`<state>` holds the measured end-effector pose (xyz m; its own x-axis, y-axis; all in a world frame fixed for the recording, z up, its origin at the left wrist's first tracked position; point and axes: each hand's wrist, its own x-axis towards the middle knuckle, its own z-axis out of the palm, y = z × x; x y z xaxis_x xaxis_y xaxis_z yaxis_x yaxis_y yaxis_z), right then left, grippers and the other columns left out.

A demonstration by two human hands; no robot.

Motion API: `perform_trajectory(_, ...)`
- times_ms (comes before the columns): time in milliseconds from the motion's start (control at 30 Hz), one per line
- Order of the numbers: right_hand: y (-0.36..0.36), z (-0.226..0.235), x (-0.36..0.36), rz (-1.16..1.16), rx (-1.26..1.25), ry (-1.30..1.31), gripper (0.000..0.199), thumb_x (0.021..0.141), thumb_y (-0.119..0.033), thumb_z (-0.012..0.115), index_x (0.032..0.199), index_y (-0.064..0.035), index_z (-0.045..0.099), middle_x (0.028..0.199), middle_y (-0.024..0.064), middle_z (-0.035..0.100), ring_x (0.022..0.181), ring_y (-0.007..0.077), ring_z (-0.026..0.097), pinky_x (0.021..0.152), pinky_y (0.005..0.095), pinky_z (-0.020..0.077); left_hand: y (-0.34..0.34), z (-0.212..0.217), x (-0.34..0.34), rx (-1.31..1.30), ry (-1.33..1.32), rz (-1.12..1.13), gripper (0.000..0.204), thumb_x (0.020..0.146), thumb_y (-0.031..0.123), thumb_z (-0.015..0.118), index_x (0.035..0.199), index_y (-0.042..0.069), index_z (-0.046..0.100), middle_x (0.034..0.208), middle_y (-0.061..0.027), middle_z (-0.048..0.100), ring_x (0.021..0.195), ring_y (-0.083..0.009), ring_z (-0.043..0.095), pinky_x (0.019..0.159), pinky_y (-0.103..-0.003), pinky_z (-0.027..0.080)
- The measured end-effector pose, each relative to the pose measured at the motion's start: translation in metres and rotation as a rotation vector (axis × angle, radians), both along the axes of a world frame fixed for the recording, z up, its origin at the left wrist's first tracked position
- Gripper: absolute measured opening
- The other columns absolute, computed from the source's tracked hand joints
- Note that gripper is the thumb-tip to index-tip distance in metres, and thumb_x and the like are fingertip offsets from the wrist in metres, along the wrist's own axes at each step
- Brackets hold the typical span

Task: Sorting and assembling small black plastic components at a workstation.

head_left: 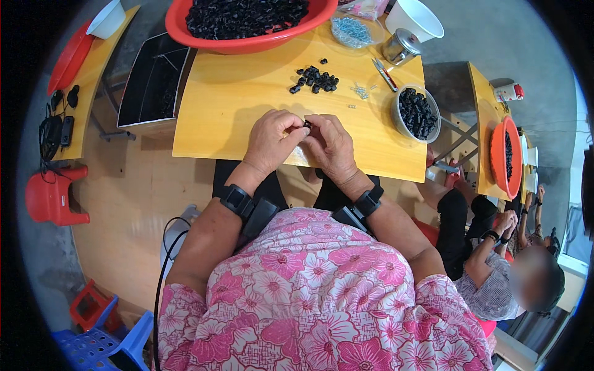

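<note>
Over the near edge of the yellow table (229, 105), my left hand (276, 137) and my right hand (331, 143) meet fingertip to fingertip. Pinched between them is a small black plastic part (307, 124), mostly covered by my fingers. Beyond my hands lies a loose pile of small black plastic parts (318, 80). Several tiny metal springs (360, 91) are scattered to the right of that pile. At the table's right edge stands a clear round tub of black parts (417, 114).
A large red basin (247, 44) full of black pieces sits at the back. Near it are a clear bowl of springs (352, 31), a metal canister (401, 47), a white bowl (416, 18) and scissors (385, 75). A black-lined box (151, 80) stands left. Another person (489, 266) sits at right.
</note>
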<state>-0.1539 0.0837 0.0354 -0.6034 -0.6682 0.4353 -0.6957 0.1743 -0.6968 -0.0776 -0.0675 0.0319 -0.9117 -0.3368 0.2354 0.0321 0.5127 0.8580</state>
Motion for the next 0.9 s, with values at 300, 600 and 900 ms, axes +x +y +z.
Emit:
perform_trajectory(300,0.001,-0.002,-0.003,0.012,0.012,0.005,0.041,0.076,-0.007,0.078,0.112,-0.0049,0.059,0.097,0.0164,0.063,0.084,0.0314,0.066,0.071,0.0374,0.0545,0.000,-0.001,-0.001,0.036,-0.011,0.003,0.017,0.079,0.019,0.069,0.076,0.002,0.067,0.076,-0.0089,0.065,0.077,-0.0271,0.059,0.072,-0.039,0.048)
perform_trajectory(600,0.001,-0.002,-0.004,0.040,0.040,-0.066,0.041,0.079,-0.012,0.075,0.115,-0.0071,0.058,0.089,0.0142,0.060,0.079,0.0326,0.063,0.070,0.0395,0.0524,0.000,0.011,0.006,0.141,-0.006,-0.093,0.049,0.073,0.021,0.080,0.117,0.006,0.066,0.086,-0.0065,0.064,0.082,-0.0211,0.061,0.081,-0.033,0.050)
perform_trajectory(900,0.000,-0.004,-0.006,0.090,0.013,-0.103,0.041,0.080,-0.017,0.075,0.117,-0.0080,0.058,0.089,0.0130,0.062,0.082,0.0308,0.062,0.072,0.0382,0.0520,-0.006,0.001,0.004,0.054,-0.027,-0.138,0.050,0.068,0.029,0.080,0.113,0.009,0.068,0.085,-0.0043,0.065,0.086,-0.0257,0.060,0.081,-0.038,0.049)
